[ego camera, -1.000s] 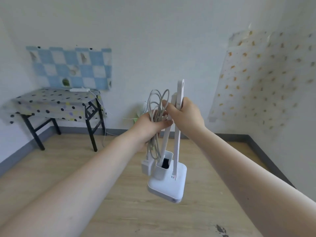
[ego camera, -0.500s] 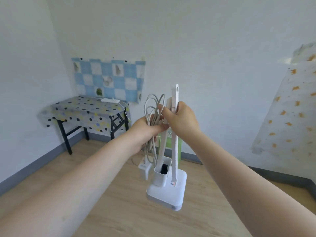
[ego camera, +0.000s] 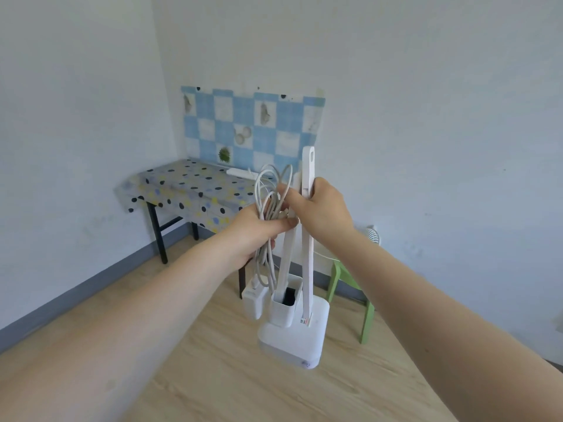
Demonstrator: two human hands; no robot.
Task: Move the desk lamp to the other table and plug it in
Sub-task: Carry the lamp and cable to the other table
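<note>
White folded plastic desk lamp [ego camera: 297, 315] carried in mid-air at 6 o'clock
Right hand [ego camera: 320, 208] has its grip closed round the lamp's arms; left hand [ego camera: 259, 231] grips the looped white cord [ego camera: 269, 193]; dotted-cloth worktop [ego camera: 189, 187] with white power strip [ego camera: 240, 172] at 10 o'clock

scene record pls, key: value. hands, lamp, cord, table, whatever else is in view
left hand: shut on coiled cord
right hand: shut on lamp arm
desk lamp: folded, carried in the air above the floor
plug: hangs below left hand, unplugged
table: in the corner ahead, spotted cloth
power strip: lies on table near the wall
green stool: right of table, by the wall
task state: lamp not yet set down
</note>
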